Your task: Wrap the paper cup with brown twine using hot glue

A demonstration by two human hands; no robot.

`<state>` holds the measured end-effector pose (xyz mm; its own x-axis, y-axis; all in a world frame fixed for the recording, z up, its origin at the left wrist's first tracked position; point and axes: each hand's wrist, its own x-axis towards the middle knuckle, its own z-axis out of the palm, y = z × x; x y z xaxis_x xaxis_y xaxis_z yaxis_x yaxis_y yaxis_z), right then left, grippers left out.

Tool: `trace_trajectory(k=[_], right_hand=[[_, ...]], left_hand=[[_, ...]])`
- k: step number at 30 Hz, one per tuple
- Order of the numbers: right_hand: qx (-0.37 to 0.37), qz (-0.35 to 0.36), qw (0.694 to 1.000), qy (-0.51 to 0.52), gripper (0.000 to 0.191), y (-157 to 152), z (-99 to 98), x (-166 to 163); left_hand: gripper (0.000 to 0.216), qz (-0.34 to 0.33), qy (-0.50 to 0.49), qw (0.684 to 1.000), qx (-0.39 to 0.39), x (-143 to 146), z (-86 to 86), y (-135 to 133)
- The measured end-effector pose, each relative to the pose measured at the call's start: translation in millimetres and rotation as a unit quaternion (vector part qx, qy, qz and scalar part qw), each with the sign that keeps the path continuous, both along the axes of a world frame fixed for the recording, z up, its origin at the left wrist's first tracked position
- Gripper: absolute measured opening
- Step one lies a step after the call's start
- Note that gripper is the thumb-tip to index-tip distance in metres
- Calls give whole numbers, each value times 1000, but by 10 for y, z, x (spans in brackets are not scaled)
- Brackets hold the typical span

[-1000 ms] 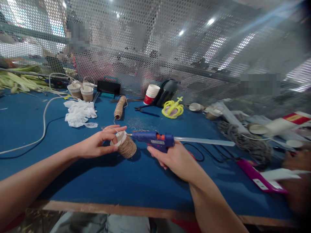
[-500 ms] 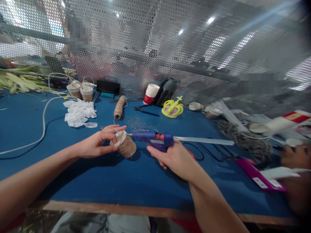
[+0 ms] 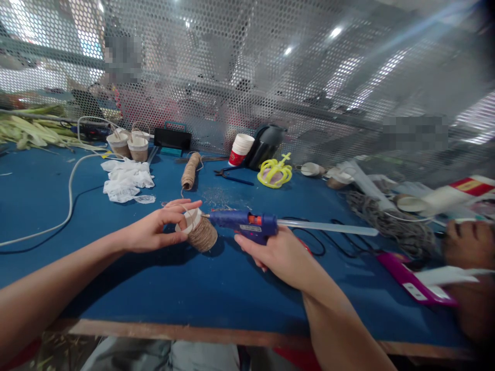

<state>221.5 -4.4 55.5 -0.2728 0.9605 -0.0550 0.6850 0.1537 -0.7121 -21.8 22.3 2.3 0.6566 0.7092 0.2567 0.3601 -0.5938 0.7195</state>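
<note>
The left hand (image 3: 154,233) grips a small paper cup wrapped in brown jute twine (image 3: 198,232), tipped on its side on the blue felt-covered table (image 3: 185,288), nearer the front edge than the back and left of the middle; thumb and fingers pinch the cup at its white open rim. The right hand (image 3: 284,253) is clenched round the handle of a blue hot-glue gun (image 3: 247,223), whose nozzle touches or nearly touches the cup's rim, a clear glue stick (image 3: 328,226) jutting from its back. The cup looks light and thin-walled, easily crushed, so a gentle hold at the stiffer rim seems best; the twine gives a rough, non-slip surface. A spare spool of jute twine (image 3: 190,172) lies toward the back edge.
</note>
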Motion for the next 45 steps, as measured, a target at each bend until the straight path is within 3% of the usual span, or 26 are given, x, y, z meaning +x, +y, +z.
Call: trace_trajectory(k=[24, 45], right_hand=[[-3, -3, 1000, -29, 31, -34, 39, -6], [15, -1, 999, -35, 21, -41, 14, 7]], left_hand=[[16, -11, 1, 1000, 7, 2, -10, 4], [16, -8, 10, 1000, 15, 1, -14, -4]])
